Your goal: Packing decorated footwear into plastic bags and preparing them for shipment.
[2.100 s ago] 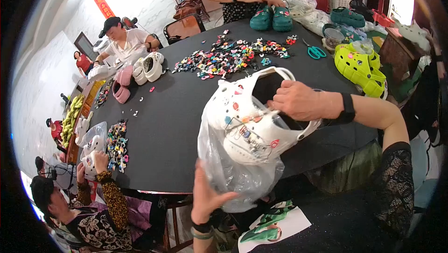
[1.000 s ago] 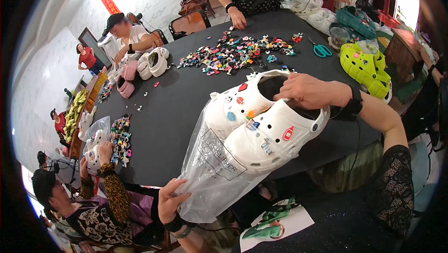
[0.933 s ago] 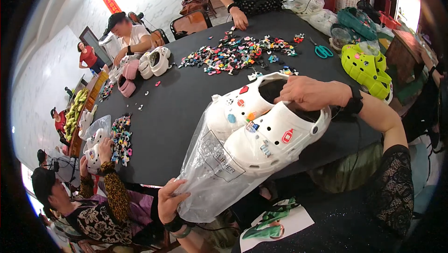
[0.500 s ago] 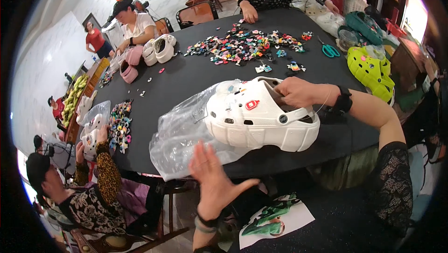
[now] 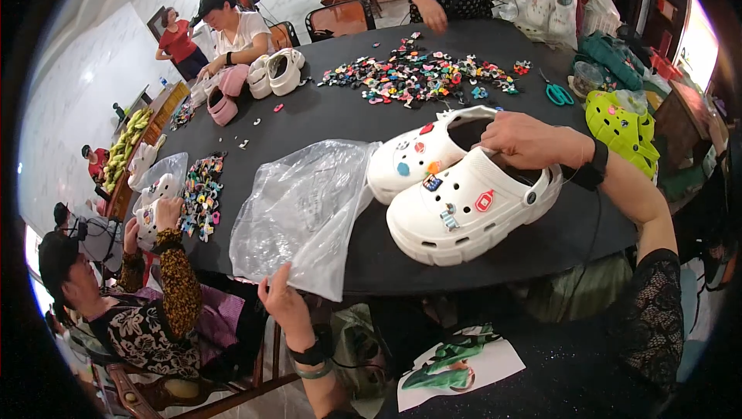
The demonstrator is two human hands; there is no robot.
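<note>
A pair of white clogs decorated with small colourful charms sits tilted over the black table in front of me, the nearer clog (image 5: 456, 218) partly covering the farther clog (image 5: 398, 164). My right hand (image 5: 529, 141) is closed around their edges at the openings, fingertips hidden inside. To their left lies a crumpled clear plastic bag (image 5: 297, 210), its right end touching or just behind the farther clog. At the bag's near edge, my left hand (image 5: 287, 303) pinches the plastic between thumb and fingers.
A heap of charms (image 5: 417, 71) covers the table's far middle, with teal scissors (image 5: 556, 90) beside it. Lime-green clogs (image 5: 622, 125) stand at right. Co-workers sit left and far left; another stands opposite, holding bagged clogs (image 5: 549, 9). A picture sheet (image 5: 456, 369) lies near me.
The clogs have come off the bag, turned and shifted right in my right hand. My left hand went from spread fingers to the bag's edge. The person opposite has lifted a bag.
</note>
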